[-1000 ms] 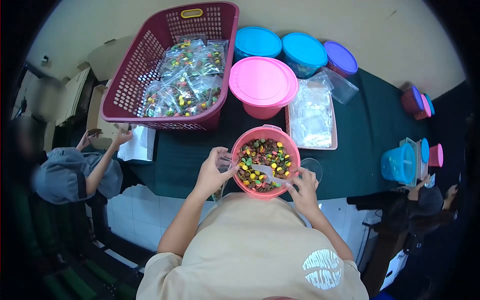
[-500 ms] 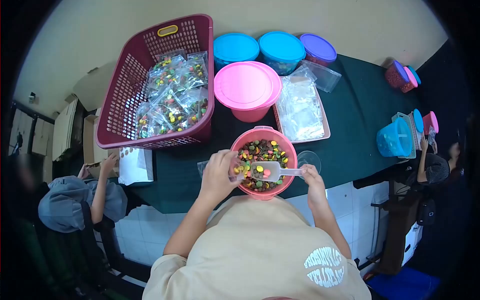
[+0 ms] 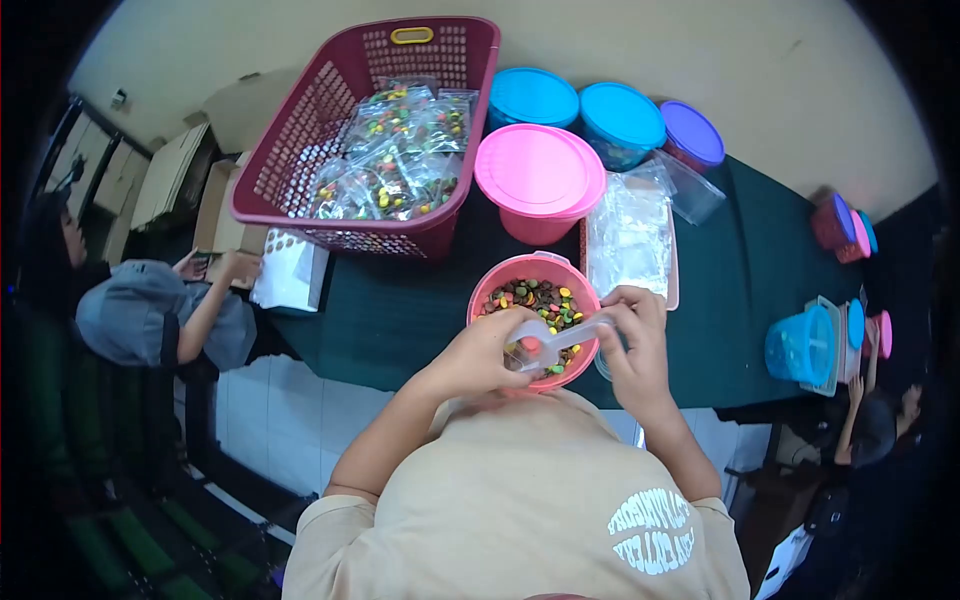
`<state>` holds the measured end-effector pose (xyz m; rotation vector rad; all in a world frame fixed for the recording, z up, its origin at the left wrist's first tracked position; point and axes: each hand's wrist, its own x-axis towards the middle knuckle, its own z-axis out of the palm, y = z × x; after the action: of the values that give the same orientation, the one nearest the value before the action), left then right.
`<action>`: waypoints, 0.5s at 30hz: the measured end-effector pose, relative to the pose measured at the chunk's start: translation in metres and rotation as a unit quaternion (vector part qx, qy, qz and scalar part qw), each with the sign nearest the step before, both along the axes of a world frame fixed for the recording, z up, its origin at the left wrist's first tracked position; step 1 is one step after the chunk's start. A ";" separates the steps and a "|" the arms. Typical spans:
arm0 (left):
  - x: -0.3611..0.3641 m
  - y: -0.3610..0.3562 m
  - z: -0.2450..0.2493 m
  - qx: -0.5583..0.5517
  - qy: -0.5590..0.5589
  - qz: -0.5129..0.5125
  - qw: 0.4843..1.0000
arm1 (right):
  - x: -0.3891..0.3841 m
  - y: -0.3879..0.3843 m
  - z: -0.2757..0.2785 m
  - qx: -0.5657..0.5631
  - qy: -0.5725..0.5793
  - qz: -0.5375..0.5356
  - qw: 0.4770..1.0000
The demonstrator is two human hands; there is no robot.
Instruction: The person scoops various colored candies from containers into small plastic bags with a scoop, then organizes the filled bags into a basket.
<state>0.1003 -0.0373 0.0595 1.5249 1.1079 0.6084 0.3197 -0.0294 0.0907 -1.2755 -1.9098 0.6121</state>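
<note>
Over the pink bowl [image 3: 484, 292] of colourful candies [image 3: 535, 298], my left hand [image 3: 482, 352] is closed round a clear plastic bag or cup [image 3: 515, 355]; which of the two cannot be told. My right hand [image 3: 638, 345] grips the handle of a translucent scoop [image 3: 545, 342]. The scoop is tilted, with its front end at the clear container and a pink candy in it. Behind the bowl stands a pink lidded tub [image 3: 540, 180]. Right of that tub, flat clear bags [image 3: 630, 235] lie in a tray [image 3: 673, 290].
A maroon basket [image 3: 468, 190] of filled bags stands at back left, with blue-lidded tubs [image 3: 533, 98] and a purple-lidded tub [image 3: 692, 133] beside it. One person [image 3: 165, 310] handles a cardboard box at left; another [image 3: 870, 425] is at far right near a blue container [image 3: 800, 345].
The view has shifted, so the basket and tubs appear further right. The scoop has gone from level to tilted, its front end now at the clear container in my left hand.
</note>
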 end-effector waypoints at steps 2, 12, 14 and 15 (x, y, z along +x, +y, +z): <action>0.007 -0.002 0.010 -0.062 0.006 0.004 0.998 | -0.007 0.004 0.005 0.028 -0.079 0.099 0.992; 0.017 -0.008 0.018 -0.014 -0.050 0.039 0.998 | 0.038 0.028 0.033 0.067 0.077 0.087 0.991; 0.032 -0.008 0.015 0.040 0.035 0.043 0.998 | 0.028 0.031 0.027 -0.018 0.126 0.168 0.978; 0.039 -0.008 0.015 0.039 0.035 0.044 0.998 | 0.032 0.034 0.015 -0.021 0.035 0.235 0.971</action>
<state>0.1396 -0.0457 0.0747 1.5812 1.2221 0.6680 0.3517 0.0050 0.1059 -0.8096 -2.1611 0.9267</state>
